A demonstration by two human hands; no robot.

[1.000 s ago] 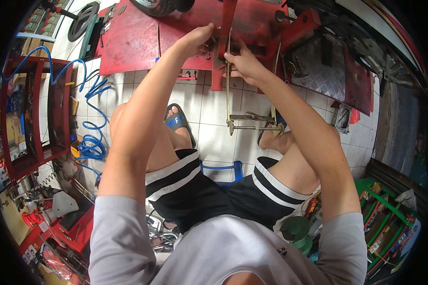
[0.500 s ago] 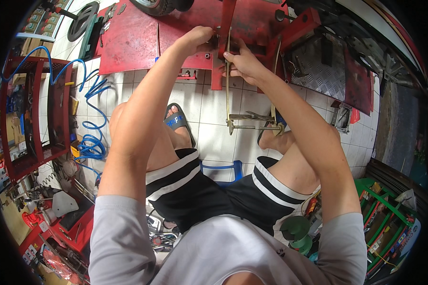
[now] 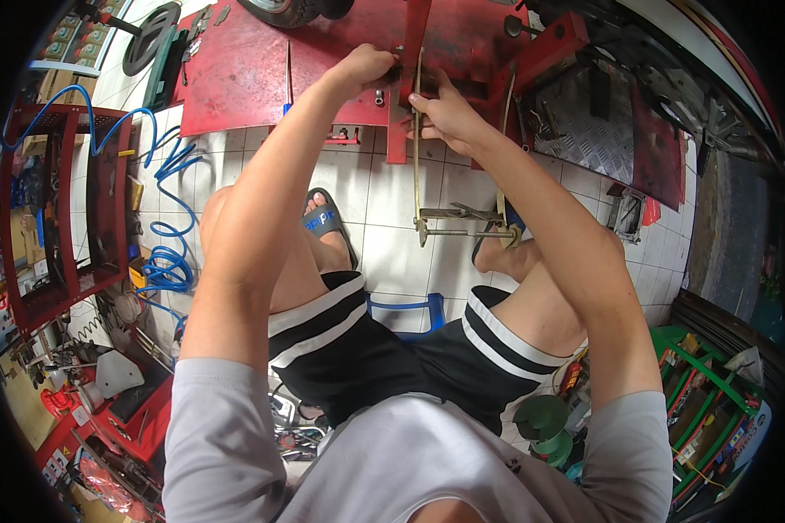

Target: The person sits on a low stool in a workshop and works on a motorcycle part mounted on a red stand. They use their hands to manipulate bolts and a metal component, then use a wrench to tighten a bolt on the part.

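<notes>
A gold-coloured motorcycle swingarm (image 3: 417,170) hangs down from the red lift frame, its two long arms pointing toward me. An axle bolt (image 3: 453,234) spans its near end. My left hand (image 3: 365,70) is closed at the left side of the red upright post (image 3: 399,131); its fingertips and whatever they hold are hidden in shadow. On the other side, my right hand (image 3: 453,115) wraps round the upper left arm of the swingarm, thumb in front and lower fingers curled behind. Its index finger reaches up toward the dark pivot area.
A red lift platform (image 3: 262,78) carries a long screwdriver (image 3: 289,78) and a socket (image 3: 379,98). Blue coiled air hose (image 3: 170,270) lies left by a red rack (image 3: 70,209). A blue stool (image 3: 410,314) shows below me; a green tool rack (image 3: 706,410) stands right.
My left hand has shifted very slightly, uncovering more of the socket on the platform edge. The right hand and the swingarm stay almost where they were.
</notes>
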